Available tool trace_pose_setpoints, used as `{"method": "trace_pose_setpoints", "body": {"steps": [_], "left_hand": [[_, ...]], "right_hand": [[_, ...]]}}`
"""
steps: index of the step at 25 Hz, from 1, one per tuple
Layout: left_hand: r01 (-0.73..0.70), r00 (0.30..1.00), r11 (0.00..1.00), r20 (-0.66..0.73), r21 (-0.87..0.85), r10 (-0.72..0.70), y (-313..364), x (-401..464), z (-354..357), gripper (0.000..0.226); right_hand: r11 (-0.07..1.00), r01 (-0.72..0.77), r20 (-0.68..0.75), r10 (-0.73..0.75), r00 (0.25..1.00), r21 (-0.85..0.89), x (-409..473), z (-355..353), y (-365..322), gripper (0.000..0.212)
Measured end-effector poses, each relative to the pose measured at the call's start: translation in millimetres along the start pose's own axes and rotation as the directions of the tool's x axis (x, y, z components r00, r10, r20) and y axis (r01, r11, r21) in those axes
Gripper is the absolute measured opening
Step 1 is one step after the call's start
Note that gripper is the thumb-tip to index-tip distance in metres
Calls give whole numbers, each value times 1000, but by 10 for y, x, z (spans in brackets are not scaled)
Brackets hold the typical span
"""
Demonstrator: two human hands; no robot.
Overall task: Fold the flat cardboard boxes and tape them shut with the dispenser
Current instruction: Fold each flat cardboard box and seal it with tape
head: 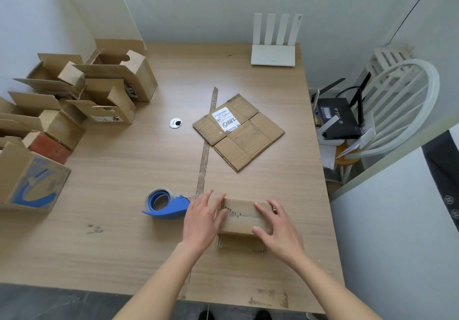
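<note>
Nearest the camera, the left hand [202,216] and right hand [278,225] rest with relaxed, spread fingers on either end of a small folded cardboard box [240,216] at the near edge of the wooden table [124,220]. A blue tape dispenser [165,204] sits just left of the left hand. Farther back lies a flat cardboard box [239,131] with a white label. Open boxes [74,101] crowd the table's left side; a white router [274,44] stands against the far wall. A white chair [397,111] stands to the right.
</note>
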State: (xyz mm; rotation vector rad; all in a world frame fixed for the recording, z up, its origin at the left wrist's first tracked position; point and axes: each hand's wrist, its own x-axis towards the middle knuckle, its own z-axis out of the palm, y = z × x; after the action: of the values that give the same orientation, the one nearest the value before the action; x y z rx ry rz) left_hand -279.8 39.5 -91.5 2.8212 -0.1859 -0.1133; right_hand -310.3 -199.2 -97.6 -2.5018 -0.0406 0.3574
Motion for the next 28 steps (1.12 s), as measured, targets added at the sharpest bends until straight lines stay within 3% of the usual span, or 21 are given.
{"method": "trace_pose_setpoints", "body": {"steps": [2, 4, 7, 9, 13, 15, 17, 20, 23, 26, 28], "left_hand": [[91, 990, 995, -106, -47, -96, -302, -86, -79, 53], [216, 969, 976, -123, -3, -214, -703, -184, -77, 65], [309, 948, 940, 34, 143, -317, -1133, -185, -19, 85], [278, 949, 948, 110, 155, -296, -1199, -94, 7, 78], [258, 951, 960, 147, 110, -272, -956, 22, -148, 55], [208, 973, 978, 107, -3, -207, -811, 8, -332, 55], [107, 993, 983, 63, -146, -99, -628, 47, -606, 57], [-97, 985, 959, 116, -265, 131, -216, 213, -949, 53], [-240, 904, 940, 298, -243, 308, 268, 311, -955, 54], [-261, 892, 950, 333, -171, 306, 412, 345, -755, 52], [-248, 907, 957, 312, -152, 284, 381, 379, -688, 56]], "right_hand": [[999, -22, -23, 23, 999, 31, 71, -31, -16, 66], [996, -58, -54, 62, 997, 74, 81, -28, -44, 64], [972, -116, -63, 131, 989, 205, 29, 54, -54, 62], [966, -123, -54, 139, 989, 226, 30, 69, -66, 62], [995, -102, -80, 101, 992, -9, 59, -10, -91, 64], [972, -25, -78, 6, 997, -235, 32, -51, -138, 65], [938, 30, -9, -35, 999, -345, 9, -74, -197, 66], [973, -38, 102, 62, 993, -227, 27, -78, -311, 68], [992, -68, 113, 80, 990, -106, 23, -167, -371, 51], [993, -74, 95, 65, 993, 93, -26, -229, -238, 35], [867, -247, 124, 214, 969, 433, -34, -274, -212, 45]]}}
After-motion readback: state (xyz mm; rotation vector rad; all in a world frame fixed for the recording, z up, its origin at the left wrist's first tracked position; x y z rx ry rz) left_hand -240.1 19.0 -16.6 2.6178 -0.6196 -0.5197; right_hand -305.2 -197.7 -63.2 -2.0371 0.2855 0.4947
